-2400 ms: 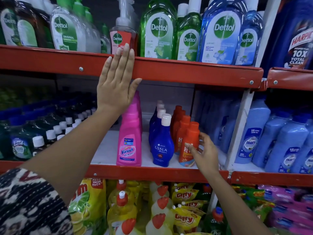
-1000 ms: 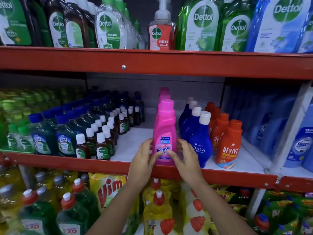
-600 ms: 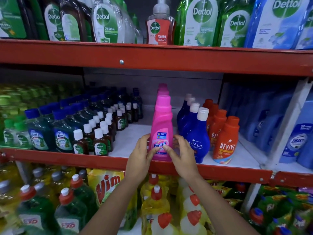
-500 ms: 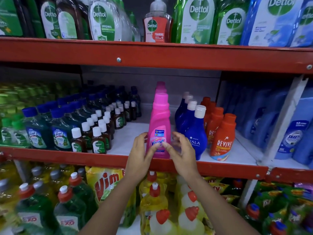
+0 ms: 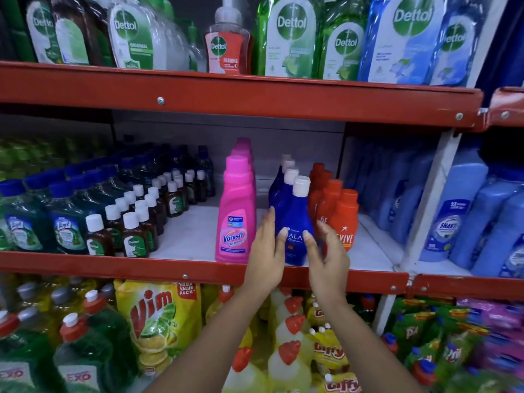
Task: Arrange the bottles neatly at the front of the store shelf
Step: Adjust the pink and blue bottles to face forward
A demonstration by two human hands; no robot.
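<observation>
A dark blue Ujala bottle (image 5: pixel 296 211) with a white cap stands at the front of the middle shelf (image 5: pixel 170 269), heading a row of the same bottles. My left hand (image 5: pixel 266 256) and my right hand (image 5: pixel 329 259) flank it, fingers spread, with fingertips resting on its label. A pink Vanish bottle (image 5: pixel 235 217) stands free just left of my left hand, at the shelf's front edge. An orange Revive bottle (image 5: pixel 344 217) stands right of the blue one, partly hidden by my right hand.
Small brown Dettol bottles (image 5: pixel 133 234) and green Lizol bottles (image 5: pixel 25 222) fill the shelf's left side. Light blue bottles (image 5: pixel 459 208) stand in the right bay. Large Dettol bottles (image 5: pixel 289 38) line the upper shelf. Vim pouches (image 5: pixel 158 316) and dish-liquid bottles sit below.
Both hands have let go of the pink Vanish bottle and moved right to the blue Ujala bottle. The pink bottle now stands alone at the front edge.
</observation>
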